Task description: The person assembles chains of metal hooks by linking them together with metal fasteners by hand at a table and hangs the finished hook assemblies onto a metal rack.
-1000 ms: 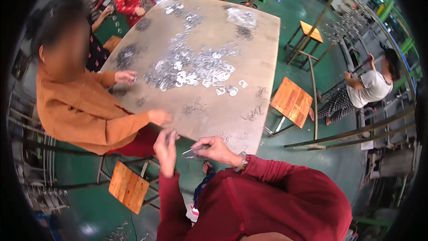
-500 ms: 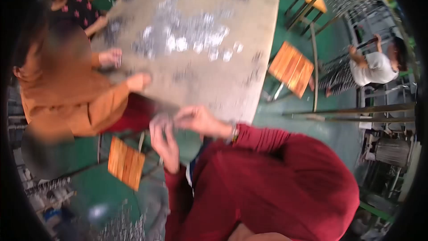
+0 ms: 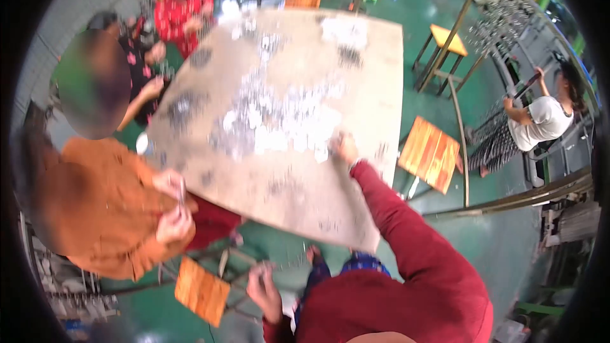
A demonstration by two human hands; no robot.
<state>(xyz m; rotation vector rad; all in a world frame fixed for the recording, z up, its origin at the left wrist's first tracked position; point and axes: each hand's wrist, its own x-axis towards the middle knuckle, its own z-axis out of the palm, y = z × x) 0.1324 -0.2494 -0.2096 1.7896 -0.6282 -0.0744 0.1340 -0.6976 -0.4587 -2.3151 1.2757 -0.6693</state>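
The person's bare right hand, at the end of a dark red sleeve, was stretched out over the broad, pale beige counter. Its fingers bent down at the near right edge of a wide heap of small, shiny silver metal pieces. Blur hid how far those fingers were parted and whether they had hold of a piece. From them the heap spread leftward and away across the counter. Well beyond the same fingers lay a crumpled whitish, see-through bag, with a dark grey cluster of small pieces just on its near side. To the fingers' right, well apart, stood a stool with an orange-brown slatted wooden seat.

The bare left hand was raised off the counter, in front of its near edge, with bent fingers pointing up and close to one another. Their exact gap, and whether they pinched anything, could not be told. Left of them was a second slatted wooden stool. Farther left and beyond, a co-worker in an orange-brown long-sleeved top had both hands close together around a thin, pale piece.
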